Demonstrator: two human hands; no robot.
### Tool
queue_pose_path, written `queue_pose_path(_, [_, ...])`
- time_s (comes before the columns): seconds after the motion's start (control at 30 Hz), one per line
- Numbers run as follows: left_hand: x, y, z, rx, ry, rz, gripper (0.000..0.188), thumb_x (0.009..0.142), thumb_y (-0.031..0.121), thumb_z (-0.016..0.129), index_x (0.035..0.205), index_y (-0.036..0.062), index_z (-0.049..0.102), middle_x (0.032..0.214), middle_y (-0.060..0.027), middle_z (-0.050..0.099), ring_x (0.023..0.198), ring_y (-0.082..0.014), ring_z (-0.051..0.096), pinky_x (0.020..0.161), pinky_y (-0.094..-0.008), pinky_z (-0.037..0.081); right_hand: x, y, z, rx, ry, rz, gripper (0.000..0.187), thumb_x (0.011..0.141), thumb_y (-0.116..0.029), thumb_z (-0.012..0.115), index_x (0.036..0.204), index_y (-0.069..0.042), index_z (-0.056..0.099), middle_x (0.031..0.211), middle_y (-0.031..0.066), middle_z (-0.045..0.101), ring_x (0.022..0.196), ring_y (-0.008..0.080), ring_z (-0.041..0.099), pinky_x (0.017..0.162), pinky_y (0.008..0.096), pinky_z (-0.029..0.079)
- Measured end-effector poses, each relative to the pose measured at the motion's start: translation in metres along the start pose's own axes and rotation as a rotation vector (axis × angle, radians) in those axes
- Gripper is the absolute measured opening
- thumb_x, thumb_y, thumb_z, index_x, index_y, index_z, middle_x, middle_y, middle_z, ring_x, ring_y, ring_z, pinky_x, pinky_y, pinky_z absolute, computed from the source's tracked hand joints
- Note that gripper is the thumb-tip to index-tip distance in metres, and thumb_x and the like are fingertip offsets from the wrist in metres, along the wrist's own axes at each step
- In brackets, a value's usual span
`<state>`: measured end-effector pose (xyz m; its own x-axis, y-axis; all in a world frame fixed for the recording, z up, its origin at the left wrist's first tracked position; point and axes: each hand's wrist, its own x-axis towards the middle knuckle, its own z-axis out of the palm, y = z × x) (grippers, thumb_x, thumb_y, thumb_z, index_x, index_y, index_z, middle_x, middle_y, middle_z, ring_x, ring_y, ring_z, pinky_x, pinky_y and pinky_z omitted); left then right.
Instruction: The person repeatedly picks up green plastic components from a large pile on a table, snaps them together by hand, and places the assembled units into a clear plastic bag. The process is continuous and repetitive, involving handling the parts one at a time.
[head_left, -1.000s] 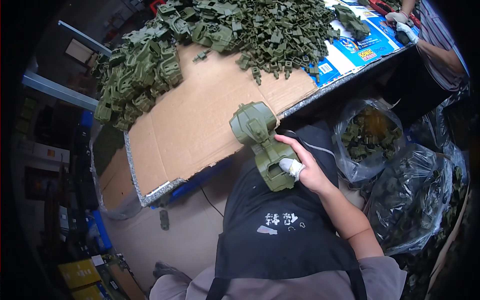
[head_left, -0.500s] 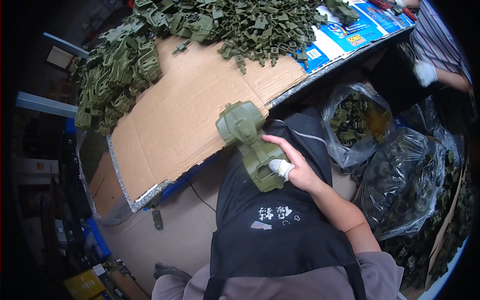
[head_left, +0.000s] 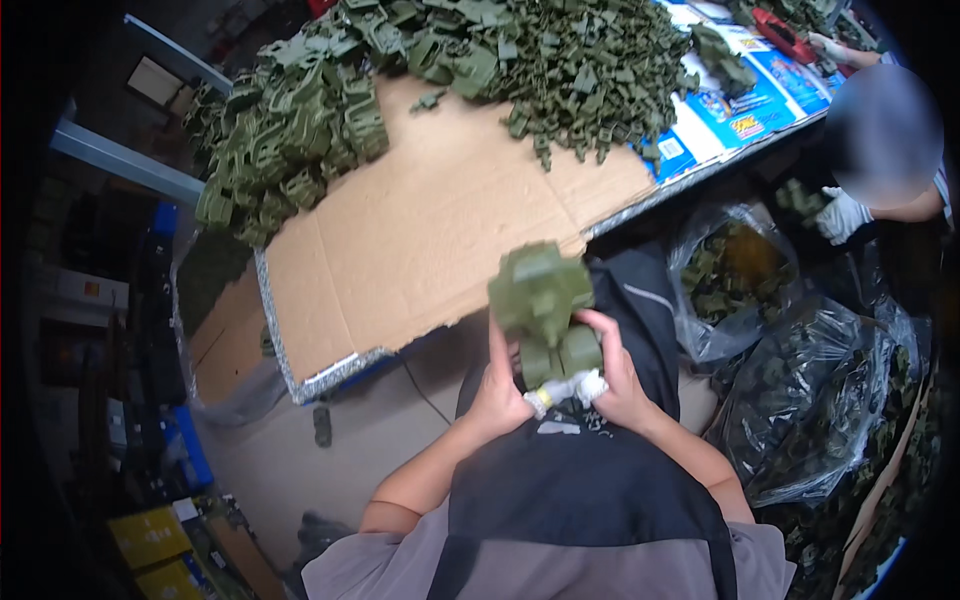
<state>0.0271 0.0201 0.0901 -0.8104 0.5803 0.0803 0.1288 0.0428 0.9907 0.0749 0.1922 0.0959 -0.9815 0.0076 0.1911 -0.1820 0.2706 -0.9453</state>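
Over my lap, an olive-green plastic toy part (head_left: 540, 295), wide and blocky at its far end, is held between both hands. My left hand (head_left: 502, 390) grips its left side. On the opposite side, my right hand (head_left: 622, 385) has its fingers wrapped along the edge. Both thumbs, covered in white wrapping, press the near end. The part is slightly blurred, and its underside is hidden. A black apron (head_left: 590, 490) lies beneath my hands.
Ahead is a cardboard-covered table (head_left: 440, 230) with a heap of large green parts (head_left: 310, 130) and a pile of small ones (head_left: 590, 80). Clear bags of green parts (head_left: 810, 400) stand at right. Beyond them is a co-worker's gloved hand (head_left: 842, 215).
My left hand has come into view and taken hold of the toy part, which only my right hand held before. The part has moved right and its near end now tilts toward me.
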Motion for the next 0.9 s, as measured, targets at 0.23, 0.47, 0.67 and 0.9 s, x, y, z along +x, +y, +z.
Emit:
queue_pose_path(0.23, [-0.019,-0.02,-0.095,-0.676,-0.044,-0.25,0.065,0.094,0.03,0.046,0.144,0.0132,0.008,0.126,-0.0233,0.044,0.106,-0.0331,0.055,0.086,-0.0434,0.05,0.059,-0.01,-0.078,-0.05,-0.195,0.07,0.061,0.072,-0.007,0.061,0.129,-0.007,0.04,0.122,0.0164,0.052,0.116,0.0306,0.051,0.095,0.0358,0.041])
queue_pose_path(0.47, [-0.013,-0.012,-0.085,-1.148,0.023,-0.164,0.075,0.078,0.04,0.066,0.129,-0.0043,0.035,0.119,-0.0218,0.049,0.095,-0.036,0.06,0.078,-0.052,0.053,0.193,-0.028,0.015,-0.728,-0.494,-0.201,0.049,0.075,-0.023,0.068,0.12,-0.01,0.051,0.111,0.0194,0.053,0.105,0.0352,0.052,0.087,0.043,0.044])
queue_pose_path(0.67, [-0.007,-0.032,-0.091,-0.954,0.179,-0.102,0.076,0.074,0.027,0.071,0.134,0.0018,0.031,0.117,-0.0219,0.05,0.097,-0.0387,0.059,0.083,-0.0513,0.051,0.379,0.019,0.046,-1.371,0.129,-0.772,0.041,0.08,-0.015,0.054,0.12,-0.008,0.053,0.135,0.0136,0.042,0.136,0.0314,0.021,0.109,0.0531,0.015])
queue_pose_path(0.9, [0.012,-0.015,-0.101,-0.945,0.123,-0.017,0.088,0.075,0.009,0.071,0.143,0.012,0.015,0.127,-0.017,0.044,0.109,-0.032,0.054,0.086,-0.0459,0.049,0.38,0.028,0.039,-1.276,-0.237,-0.721,0.013,0.086,-0.015,0.048,0.096,-0.011,0.054,0.106,0.0116,0.059,0.108,0.0282,0.054,0.099,0.0416,0.038])
